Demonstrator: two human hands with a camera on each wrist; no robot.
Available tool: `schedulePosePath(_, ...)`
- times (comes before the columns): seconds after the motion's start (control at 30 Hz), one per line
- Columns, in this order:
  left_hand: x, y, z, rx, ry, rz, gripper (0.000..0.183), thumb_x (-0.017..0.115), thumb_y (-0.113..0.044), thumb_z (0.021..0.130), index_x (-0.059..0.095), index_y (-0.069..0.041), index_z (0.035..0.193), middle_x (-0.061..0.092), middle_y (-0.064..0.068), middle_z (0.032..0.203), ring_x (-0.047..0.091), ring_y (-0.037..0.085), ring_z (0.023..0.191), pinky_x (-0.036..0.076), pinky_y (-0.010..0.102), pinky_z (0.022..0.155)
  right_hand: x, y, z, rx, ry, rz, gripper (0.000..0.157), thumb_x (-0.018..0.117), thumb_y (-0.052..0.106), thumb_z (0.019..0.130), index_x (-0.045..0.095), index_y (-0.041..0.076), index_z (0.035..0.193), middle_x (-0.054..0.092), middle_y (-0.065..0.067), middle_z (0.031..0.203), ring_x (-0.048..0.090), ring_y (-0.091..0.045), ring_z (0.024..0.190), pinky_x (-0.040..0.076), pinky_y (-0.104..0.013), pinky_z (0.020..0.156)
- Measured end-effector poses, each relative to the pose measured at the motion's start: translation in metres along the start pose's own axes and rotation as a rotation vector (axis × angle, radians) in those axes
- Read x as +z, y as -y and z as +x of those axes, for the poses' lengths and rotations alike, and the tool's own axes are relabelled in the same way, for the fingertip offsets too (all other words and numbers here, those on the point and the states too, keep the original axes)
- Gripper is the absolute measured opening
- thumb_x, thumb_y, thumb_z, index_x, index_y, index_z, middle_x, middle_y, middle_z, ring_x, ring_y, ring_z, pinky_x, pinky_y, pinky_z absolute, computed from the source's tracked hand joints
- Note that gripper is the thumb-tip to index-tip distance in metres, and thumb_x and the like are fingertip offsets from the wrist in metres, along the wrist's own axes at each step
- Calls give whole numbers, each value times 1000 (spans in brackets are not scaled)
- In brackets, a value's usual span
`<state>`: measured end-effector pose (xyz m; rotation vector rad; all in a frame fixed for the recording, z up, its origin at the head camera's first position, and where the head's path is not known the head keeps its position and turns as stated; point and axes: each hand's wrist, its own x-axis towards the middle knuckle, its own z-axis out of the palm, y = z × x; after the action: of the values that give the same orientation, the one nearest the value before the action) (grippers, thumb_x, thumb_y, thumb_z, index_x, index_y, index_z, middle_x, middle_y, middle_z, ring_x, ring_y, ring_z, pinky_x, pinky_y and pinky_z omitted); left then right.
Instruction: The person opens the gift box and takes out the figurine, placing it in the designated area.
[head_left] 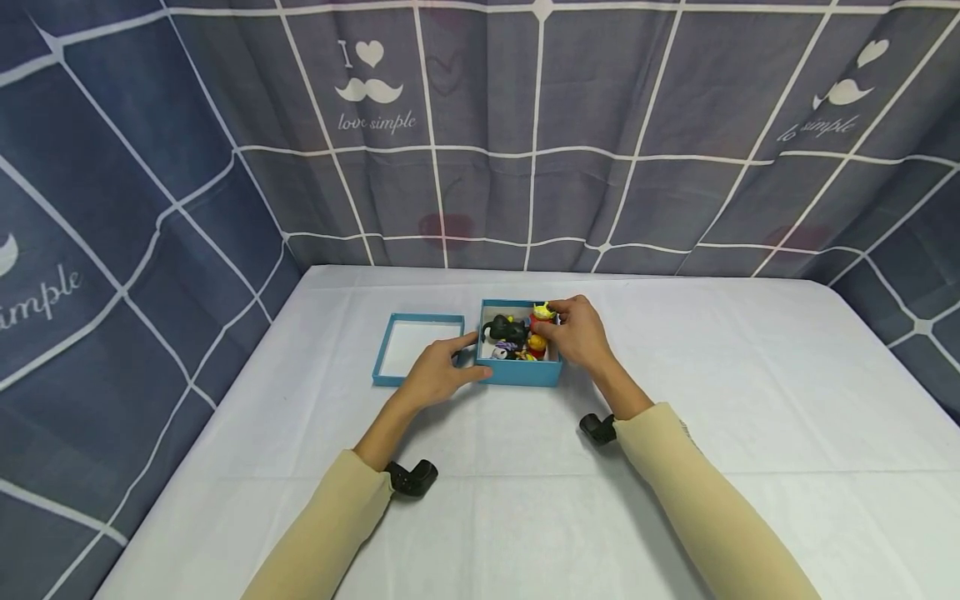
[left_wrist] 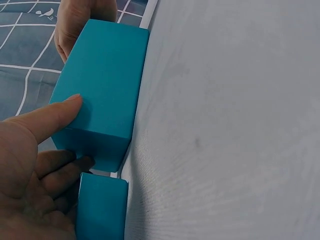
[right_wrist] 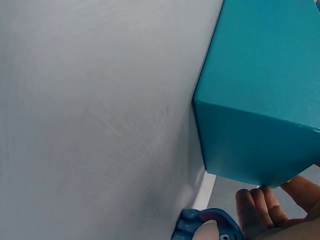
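Note:
A blue open box (head_left: 517,374) stands on the white table, with several small toy figures inside, among them a black one (head_left: 504,328). My left hand (head_left: 437,372) holds the box at its near left corner. Its thumb (left_wrist: 70,111) presses the front wall while the fingers lie along the left end. At the box's right rim, my right hand (head_left: 581,335) pinches a red and yellow toy figure (head_left: 543,312) between thumb and fingers. In the right wrist view, that hand's fingertips show just beyond the box, the held figure mostly hidden.
Left of the box lies its blue lid (head_left: 381,354), white inside facing up, close beside my left fingers. A blue toy figure (right_wrist: 205,225) stands on the table beyond the box's right end. A checked curtain (head_left: 480,200) hangs behind the table (head_left: 480,517).

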<state>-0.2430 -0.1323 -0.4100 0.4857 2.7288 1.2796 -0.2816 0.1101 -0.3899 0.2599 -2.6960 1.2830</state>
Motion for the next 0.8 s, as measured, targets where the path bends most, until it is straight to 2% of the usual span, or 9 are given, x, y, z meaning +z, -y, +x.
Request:
schedulePosePath(0.23,1,0,0,-2,-2,-1,72,76,-33,88,46,-6,148,44,16,149,35,33,140,34,51,109,2,-1,0,-13,-36,0,42,72,14,90,64,-11,122,56,-25,115,55,-37,103,45,-46,88)
schedulePosePath(0.53,1,0,-1,-8,-9,-7,72,76,-32,88,46,-7,147,44,15,149,35,33,140,34,51,109,4,-3,0,-63,-64,25,35,71,10,91,66,-10,119,53,-23,134,51,-41,121,43,-50,100)
schedulePosePath(0.8,1,-1,-1,1,-9,-3,71,76,-32,88,46,-5,147,44,16,149,35,33,140,33,51,109,2,1,-1,-75,-80,119,33,69,11,92,66,-6,120,62,-22,125,50,-40,124,38,-51,105)
